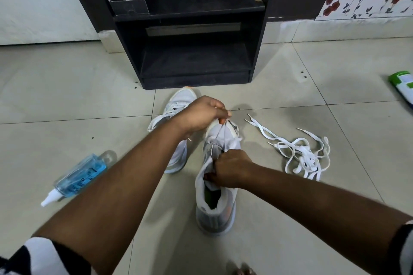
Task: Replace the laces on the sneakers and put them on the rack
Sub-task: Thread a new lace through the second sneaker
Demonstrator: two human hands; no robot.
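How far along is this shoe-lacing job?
Early on. Nothing sits on the dark rack yet. The left hand pulls a lace at the near sneaker while the right hand grips its tongue. A pile of loose white laces waits; the far sneaker looks untouched.

- Pale grey-white mesh sneaker under my fingers, orange at its side.
- Right of it, loose flat white laces.
- Left, clear blue-liquid bottle.
- Beyond, black wooden rack.
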